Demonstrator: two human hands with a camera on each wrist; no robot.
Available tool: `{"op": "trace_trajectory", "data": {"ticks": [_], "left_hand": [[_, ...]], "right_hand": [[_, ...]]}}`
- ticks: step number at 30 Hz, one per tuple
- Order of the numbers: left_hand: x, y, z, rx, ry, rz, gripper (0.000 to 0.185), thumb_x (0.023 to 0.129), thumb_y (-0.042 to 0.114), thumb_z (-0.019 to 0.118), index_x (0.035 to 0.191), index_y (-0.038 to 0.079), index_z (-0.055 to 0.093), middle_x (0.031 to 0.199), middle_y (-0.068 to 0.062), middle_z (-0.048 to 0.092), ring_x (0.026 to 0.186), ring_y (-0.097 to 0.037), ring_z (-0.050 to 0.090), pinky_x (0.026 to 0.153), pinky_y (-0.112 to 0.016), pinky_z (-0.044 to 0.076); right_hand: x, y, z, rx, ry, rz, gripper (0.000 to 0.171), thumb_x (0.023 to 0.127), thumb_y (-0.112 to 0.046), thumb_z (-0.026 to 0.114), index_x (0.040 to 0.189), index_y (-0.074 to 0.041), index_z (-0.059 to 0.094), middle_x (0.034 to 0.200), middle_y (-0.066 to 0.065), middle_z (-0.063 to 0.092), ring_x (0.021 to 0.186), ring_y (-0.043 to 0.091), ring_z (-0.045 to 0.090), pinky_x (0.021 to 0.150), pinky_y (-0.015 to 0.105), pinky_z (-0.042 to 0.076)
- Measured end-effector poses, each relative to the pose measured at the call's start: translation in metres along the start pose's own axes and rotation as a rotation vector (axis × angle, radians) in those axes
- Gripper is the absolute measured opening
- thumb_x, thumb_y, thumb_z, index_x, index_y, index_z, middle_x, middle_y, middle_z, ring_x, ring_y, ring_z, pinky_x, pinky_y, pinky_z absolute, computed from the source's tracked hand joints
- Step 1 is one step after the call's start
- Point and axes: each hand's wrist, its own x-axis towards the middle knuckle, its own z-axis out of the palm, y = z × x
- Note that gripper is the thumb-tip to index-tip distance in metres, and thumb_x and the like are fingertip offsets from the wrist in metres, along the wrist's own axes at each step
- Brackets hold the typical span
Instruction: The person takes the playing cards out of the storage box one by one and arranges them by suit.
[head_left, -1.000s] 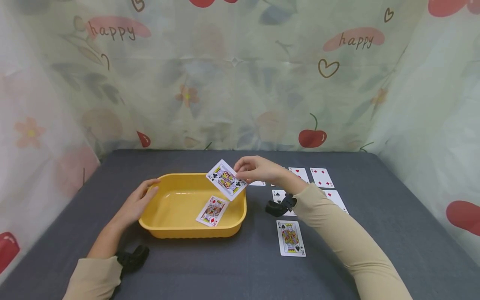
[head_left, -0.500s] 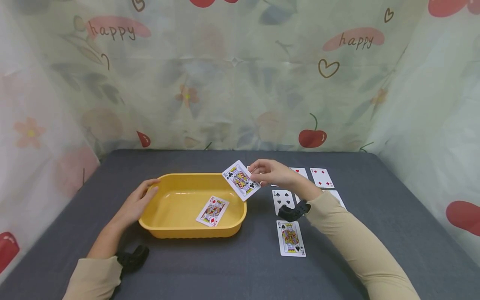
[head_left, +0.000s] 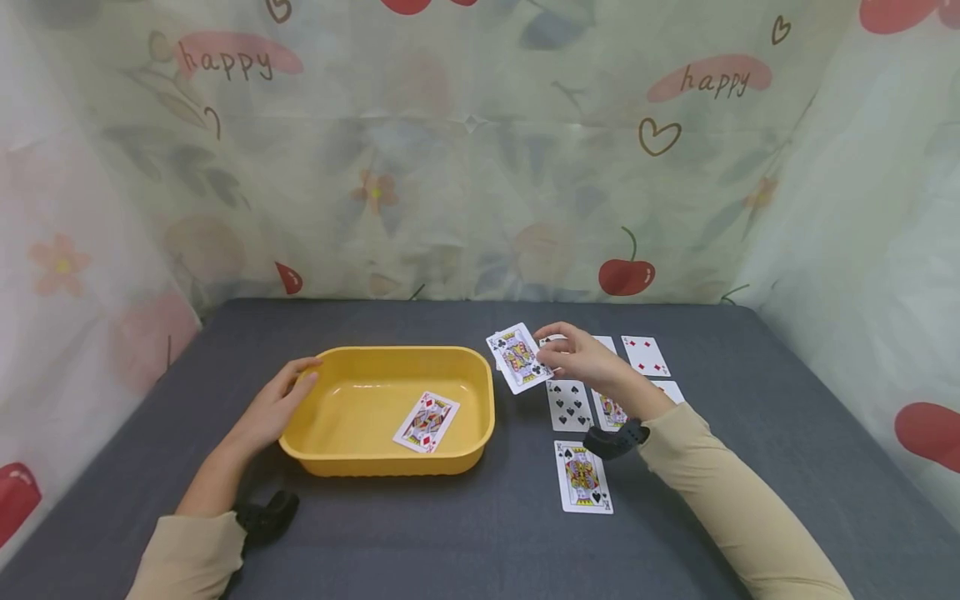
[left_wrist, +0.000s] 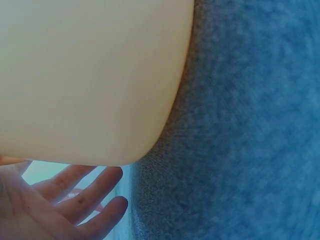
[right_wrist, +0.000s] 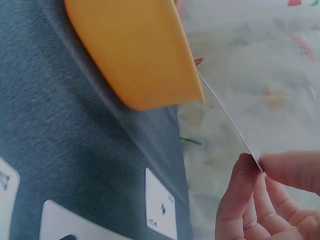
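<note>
In the head view my right hand [head_left: 581, 358] pinches a king of clubs [head_left: 519, 358] between thumb and fingers, above the table just right of the yellow tray [head_left: 360, 465]. In the right wrist view the card [right_wrist: 230, 120] appears edge-on in the right fingers. My left hand [head_left: 272, 408] rests at the tray's left rim. In the left wrist view the fingers [left_wrist: 87, 200] are extended, outside the tray wall. A king of diamonds [head_left: 426, 422] lies face up inside the tray, towards its right side.
On the dark cloth right of the tray lie a king of spades [head_left: 583, 477], a seven of spades [head_left: 569, 407], a diamond card [head_left: 645, 356] and several other face-up cards, partly behind my right hand and arm. A printed curtain [head_left: 465, 167] stands behind the table.
My right hand has carried the king of clubs rightward, from above the tray to beside it, near the rows of cards. My left hand and the tray stay in place.
</note>
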Motion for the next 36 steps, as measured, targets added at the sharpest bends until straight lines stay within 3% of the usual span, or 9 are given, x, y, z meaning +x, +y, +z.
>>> {"op": "trace_trajectory", "data": {"ticks": [10, 20, 29, 36], "left_hand": [[-0.001, 0.001, -0.001, 0.023, -0.006, -0.004, 0.059, 0.1, 0.046, 0.031, 0.144, 0.008, 0.028, 0.142, -0.025, 0.033, 0.12, -0.041, 0.041, 0.094, -0.054, 0.038], [-0.001, 0.005, -0.002, 0.037, -0.015, -0.022, 0.06, 0.099, 0.047, 0.032, 0.144, 0.008, 0.028, 0.148, -0.024, 0.028, 0.128, -0.044, 0.037, 0.099, -0.058, 0.035], [-0.002, 0.005, -0.004, 0.032, -0.003, -0.016, 0.059, 0.099, 0.046, 0.035, 0.143, 0.007, 0.03, 0.142, -0.026, 0.035, 0.122, -0.042, 0.044, 0.092, -0.051, 0.045], [-0.003, 0.005, -0.004, 0.022, -0.006, -0.007, 0.059, 0.099, 0.045, 0.036, 0.144, 0.007, 0.029, 0.143, -0.028, 0.034, 0.127, -0.045, 0.041, 0.095, -0.054, 0.043]], "right_hand": [[-0.004, 0.019, 0.004, -0.01, 0.061, 0.058, 0.045, 0.093, -0.013, 0.056, 0.133, -0.008, 0.037, 0.109, 0.013, 0.055, 0.079, 0.012, 0.057, 0.079, 0.031, 0.05], [-0.004, 0.029, 0.015, -0.062, 0.032, 0.064, 0.039, 0.089, -0.011, 0.059, 0.126, -0.002, 0.047, 0.094, 0.007, 0.058, 0.074, 0.013, 0.058, 0.073, 0.028, 0.051], [-0.005, 0.035, 0.025, -0.08, -0.003, 0.058, 0.039, 0.088, -0.008, 0.061, 0.122, 0.005, 0.049, 0.091, 0.009, 0.06, 0.071, 0.01, 0.061, 0.071, 0.029, 0.055], [-0.007, 0.035, 0.025, -0.102, -0.025, 0.089, 0.038, 0.089, -0.013, 0.059, 0.121, 0.006, 0.049, 0.093, 0.014, 0.067, 0.071, 0.01, 0.062, 0.068, 0.028, 0.054]]}}
